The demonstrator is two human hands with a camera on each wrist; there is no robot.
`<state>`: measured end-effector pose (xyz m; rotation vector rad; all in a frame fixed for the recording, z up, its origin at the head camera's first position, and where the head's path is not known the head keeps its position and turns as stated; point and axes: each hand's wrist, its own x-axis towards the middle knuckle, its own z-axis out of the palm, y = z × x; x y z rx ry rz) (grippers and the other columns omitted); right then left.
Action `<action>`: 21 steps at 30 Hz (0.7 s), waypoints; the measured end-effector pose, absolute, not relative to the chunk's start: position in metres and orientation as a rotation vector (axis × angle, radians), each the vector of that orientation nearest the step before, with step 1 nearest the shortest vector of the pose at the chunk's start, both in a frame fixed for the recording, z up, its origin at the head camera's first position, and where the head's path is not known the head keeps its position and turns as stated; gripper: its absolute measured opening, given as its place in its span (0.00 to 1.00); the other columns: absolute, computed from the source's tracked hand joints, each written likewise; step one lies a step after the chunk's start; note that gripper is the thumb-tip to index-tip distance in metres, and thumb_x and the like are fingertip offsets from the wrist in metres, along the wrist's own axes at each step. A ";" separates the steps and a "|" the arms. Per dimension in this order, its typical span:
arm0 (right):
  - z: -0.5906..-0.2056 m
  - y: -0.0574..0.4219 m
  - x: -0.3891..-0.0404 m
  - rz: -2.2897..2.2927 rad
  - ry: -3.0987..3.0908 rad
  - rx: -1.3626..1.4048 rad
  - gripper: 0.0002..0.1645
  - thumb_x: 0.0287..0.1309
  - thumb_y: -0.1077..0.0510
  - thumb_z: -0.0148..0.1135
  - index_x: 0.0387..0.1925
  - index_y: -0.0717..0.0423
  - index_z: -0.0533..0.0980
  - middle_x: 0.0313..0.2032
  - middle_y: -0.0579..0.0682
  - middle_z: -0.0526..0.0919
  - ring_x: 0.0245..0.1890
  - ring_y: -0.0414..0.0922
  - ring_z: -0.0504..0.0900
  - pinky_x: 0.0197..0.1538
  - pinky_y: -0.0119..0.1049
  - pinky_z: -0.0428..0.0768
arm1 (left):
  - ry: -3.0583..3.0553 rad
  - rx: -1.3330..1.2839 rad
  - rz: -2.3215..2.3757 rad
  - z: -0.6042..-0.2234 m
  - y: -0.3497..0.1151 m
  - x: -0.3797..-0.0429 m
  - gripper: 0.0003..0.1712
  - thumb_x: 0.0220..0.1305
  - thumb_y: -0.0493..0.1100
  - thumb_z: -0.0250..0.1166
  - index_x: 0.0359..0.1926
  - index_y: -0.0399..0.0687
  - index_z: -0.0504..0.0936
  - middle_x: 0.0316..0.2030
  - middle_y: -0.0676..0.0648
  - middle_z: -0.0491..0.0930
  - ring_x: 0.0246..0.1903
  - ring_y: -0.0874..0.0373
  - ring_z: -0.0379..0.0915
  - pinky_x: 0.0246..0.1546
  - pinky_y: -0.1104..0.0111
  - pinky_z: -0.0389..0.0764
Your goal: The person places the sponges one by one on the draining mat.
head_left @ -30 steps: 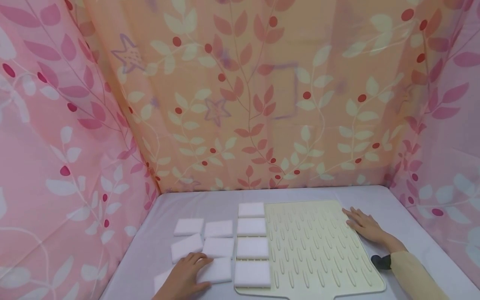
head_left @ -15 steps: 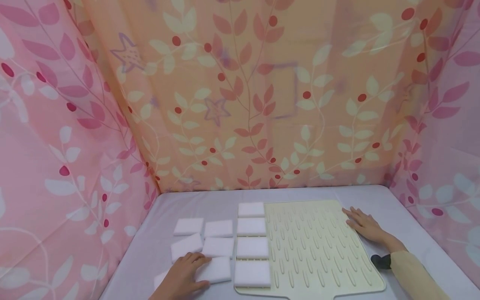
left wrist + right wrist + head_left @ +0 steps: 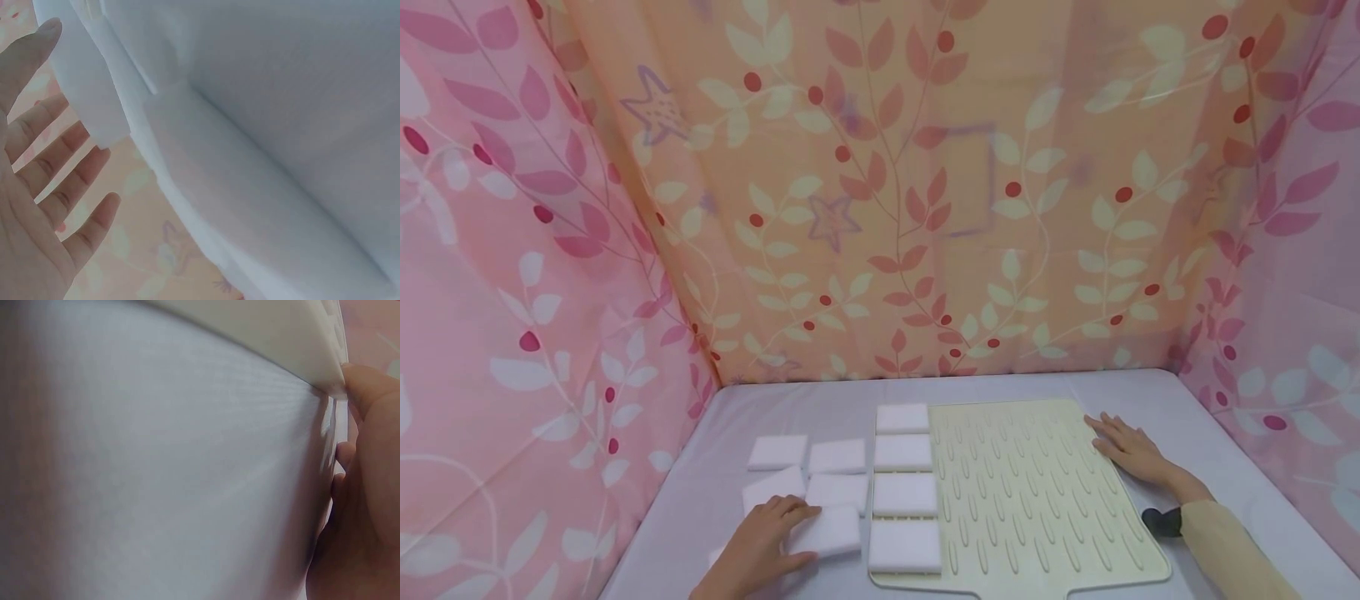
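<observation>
My left hand (image 3: 762, 542) pinches a white, flat rectangular sponge-like block (image 3: 827, 531) between its thumb and fingers in the head view. In the left wrist view the thumb lies at one side of that block (image 3: 84, 72), with the fingertips at the other. Other similar white blocks (image 3: 778, 451) lie loosely beyond the hand. A cream board (image 3: 1022, 500) with raised oval ridges and a handle lies at the right, a column of white blocks (image 3: 904, 493) along its left side. My right hand (image 3: 1129, 450) rests at the board's right edge, its thumb touching the rim (image 3: 331, 381) in the right wrist view.
The table has a white cover (image 3: 820, 404). Patterned curtains (image 3: 880, 192) enclose it at the back and both sides. A black device (image 3: 1162, 524) sits at the right wrist. Part of another white block shows under the left wrist.
The left hand has risen slightly and shifted a little left, and the white block has lifted and tilted with it. The right hand and the board have stayed still.
</observation>
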<state>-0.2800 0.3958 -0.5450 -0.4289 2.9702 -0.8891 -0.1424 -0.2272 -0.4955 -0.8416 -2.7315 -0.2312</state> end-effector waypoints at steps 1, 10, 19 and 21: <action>-0.545 0.396 -0.280 -0.893 2.969 -0.430 0.36 0.65 0.45 0.49 0.67 0.59 0.57 0.66 0.74 0.48 0.66 0.72 0.41 0.59 0.70 0.33 | -2.721 -0.840 -0.232 -0.495 -0.227 -0.143 0.31 0.49 0.65 0.66 0.52 0.58 0.79 0.44 0.58 0.76 0.42 0.61 0.70 0.36 0.62 0.73; -0.546 0.397 -0.280 -0.888 2.961 -0.430 0.37 0.65 0.44 0.48 0.68 0.59 0.56 0.66 0.74 0.47 0.66 0.72 0.40 0.60 0.69 0.32 | -2.630 -0.834 -0.244 -0.489 -0.223 -0.153 0.30 0.47 0.63 0.68 0.51 0.58 0.79 0.45 0.60 0.75 0.44 0.63 0.69 0.37 0.62 0.72; -0.546 0.398 -0.281 -0.900 2.953 -0.426 0.37 0.65 0.44 0.48 0.68 0.58 0.56 0.67 0.73 0.46 0.66 0.72 0.39 0.60 0.69 0.30 | -2.615 -0.879 -0.258 -0.482 -0.210 -0.167 0.31 0.46 0.63 0.69 0.53 0.59 0.78 0.45 0.60 0.74 0.44 0.63 0.70 0.40 0.62 0.73; -0.547 0.398 -0.281 -0.905 2.951 -0.426 0.37 0.65 0.44 0.48 0.68 0.58 0.56 0.67 0.73 0.46 0.66 0.72 0.39 0.60 0.69 0.31 | -2.610 -0.895 -0.254 -0.480 -0.205 -0.169 0.31 0.47 0.63 0.69 0.53 0.59 0.78 0.45 0.59 0.75 0.44 0.63 0.70 0.40 0.61 0.73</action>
